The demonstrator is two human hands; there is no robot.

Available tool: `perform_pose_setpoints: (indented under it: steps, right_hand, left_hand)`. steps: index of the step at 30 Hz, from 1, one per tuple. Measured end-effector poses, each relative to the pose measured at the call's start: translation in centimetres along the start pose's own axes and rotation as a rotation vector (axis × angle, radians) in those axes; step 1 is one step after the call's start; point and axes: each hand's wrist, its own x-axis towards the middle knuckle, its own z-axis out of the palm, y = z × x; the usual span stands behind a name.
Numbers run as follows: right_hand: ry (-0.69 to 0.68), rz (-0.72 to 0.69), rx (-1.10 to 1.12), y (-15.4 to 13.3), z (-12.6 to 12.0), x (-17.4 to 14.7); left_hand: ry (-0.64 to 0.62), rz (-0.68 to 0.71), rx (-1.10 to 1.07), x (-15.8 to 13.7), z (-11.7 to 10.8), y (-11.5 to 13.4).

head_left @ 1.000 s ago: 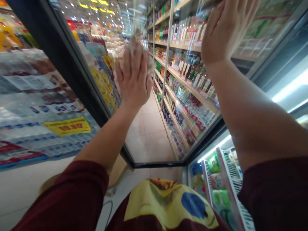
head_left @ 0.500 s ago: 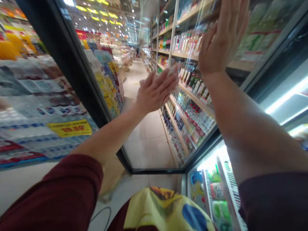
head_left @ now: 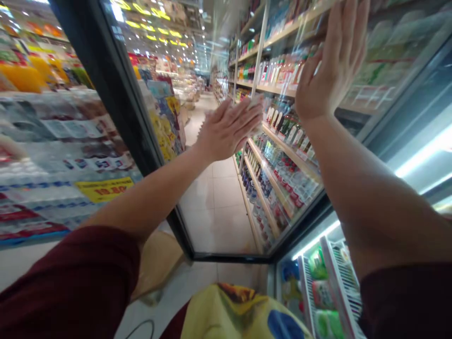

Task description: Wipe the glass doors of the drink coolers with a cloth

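A glass cooler door (head_left: 201,226) with a black frame stands swung out in front of me. Against its pane my left hand (head_left: 229,129) presses a pale, thin wiping cloth (head_left: 255,100), whose edges stick out past the flat fingers. My right hand (head_left: 328,80) lies higher and to the right, palm toward the glass, fingers stretched upward, with nothing visible in it. The cloth is mostly hidden under my left hand.
Lit cooler shelves (head_left: 325,287) hold packaged drinks at lower right. Wrapped bottle packs (head_left: 63,155) with a yellow price sign (head_left: 106,189) are stacked at left. Through the glass show bottle shelves (head_left: 282,127) and an aisle floor (head_left: 215,188). A cable (head_left: 143,324) lies at lower left.
The view has shifted slightly, moving the door frame and stacked packs rightward in the picture. My left hand stays on the cloth at nearly the same spot; my right hand remains flat at the glass.
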Motion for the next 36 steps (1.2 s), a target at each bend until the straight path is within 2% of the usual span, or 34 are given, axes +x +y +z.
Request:
perform_pose_setpoints:
  steps: [2, 3, 5, 7, 9, 10, 11, 12, 14, 16, 17, 19, 22, 24, 26, 27, 28, 30, 32, 33, 34, 36]
  right_hand:
    - [-0.041, 0.025, -0.005, -0.1, -0.1, 0.0]
    - [-0.06, 0.031, -0.012, -0.2, -0.1, 0.0]
    - [-0.063, 0.029, -0.013, -0.1, -0.1, 0.0]
    - [-0.04, 0.011, 0.013, 0.0, 0.0, 0.0]
    - [-0.035, 0.011, 0.046, 0.2, 0.2, 0.1]
    - [-0.051, 0.019, 0.05, 0.3, 0.2, 0.1]
    - [-0.071, 0.027, 0.043, 0.3, 0.3, 0.2]
    - [-0.082, 0.035, 0.034, 0.4, 0.3, 0.2]
    - [-0.086, 0.034, 0.023, 0.4, 0.4, 0.3]
    - [-0.073, 0.033, 0.033, 0.4, 0.3, 0.2]
    - [-0.068, 0.029, 0.043, 0.4, 0.3, 0.2]
    - [-0.063, 0.024, 0.052, 0.4, 0.2, 0.0]
    - [-0.036, 0.002, 0.038, 0.6, 0.3, -0.2]
    - [-0.032, -0.006, 0.031, 0.7, 0.3, -0.2]
    - [-0.041, -0.007, 0.04, 0.7, 0.3, -0.2]
    - [-0.055, 0.0, 0.046, 0.7, 0.2, -0.2]
    - [-0.068, 0.008, 0.052, 0.6, 0.2, -0.1]
    - [-0.077, 0.018, 0.058, 0.5, 0.0, -0.2]
    - [-0.085, 0.02, 0.066, 0.4, -0.2, -0.2]
    - [-0.093, 0.021, 0.072, 0.4, -0.3, -0.3]
    - [-0.102, 0.022, 0.079, 0.3, -0.4, -0.3]
    - [-0.123, 0.029, 0.084, 0.3, -0.7, -0.4]
  left_hand:
    - [-0.088, 0.21, 0.145, 1.6, -1.6, -2.6]
    - [-0.07, 0.279, 0.258, 2.9, -2.6, -4.1]
    - [0.098, 0.231, 0.471, 5.4, -4.4, -6.6]
    - [0.268, 0.078, 0.583, 6.9, -5.1, -7.6]
    - [0.35, -0.011, 0.603, 6.5, -4.5, -6.8]
    - [0.346, 0.0, 0.584, 5.8, -3.8, -5.9]
    - [0.308, 0.049, 0.552, 4.8, -3.0, -4.8]
    - [0.218, 0.139, 0.514, 3.8, -2.2, -3.7]
    - [-0.027, 0.348, 0.415, 2.2, -1.4, -2.0]
    - [-0.194, 0.458, 0.326, 2.2, -1.8, -1.7]
    - [-0.209, 0.465, 0.307, 2.7, -2.4, -2.0]
    - [-0.105, 0.423, 0.338, 4.8, -4.4, -3.6]
    - [0.242, 0.208, 0.474, 8.5, -6.7, -6.2]
    - [0.498, -0.034, 0.513, 10.0, -6.7, -6.9]
    - [0.655, -0.221, 0.505, 9.9, -5.5, -6.1]
    - [0.657, -0.241, 0.506, 9.3, -4.7, -5.3]
    - [0.609, -0.204, 0.512, 8.4, -4.0, -4.3]
    - [0.334, 0.067, 0.534, 6.5, -3.1, -2.6]
    - [0.058, 0.371, 0.539, 5.6, -3.3, -1.8]
    - [-0.005, 0.453, 0.541, 5.8, -3.8, -1.9]
    - [-0.009, 0.472, 0.551, 6.4, -4.5, -2.3]
    - [0.14, 0.34, 0.588, 8.6, -5.9, -3.7]
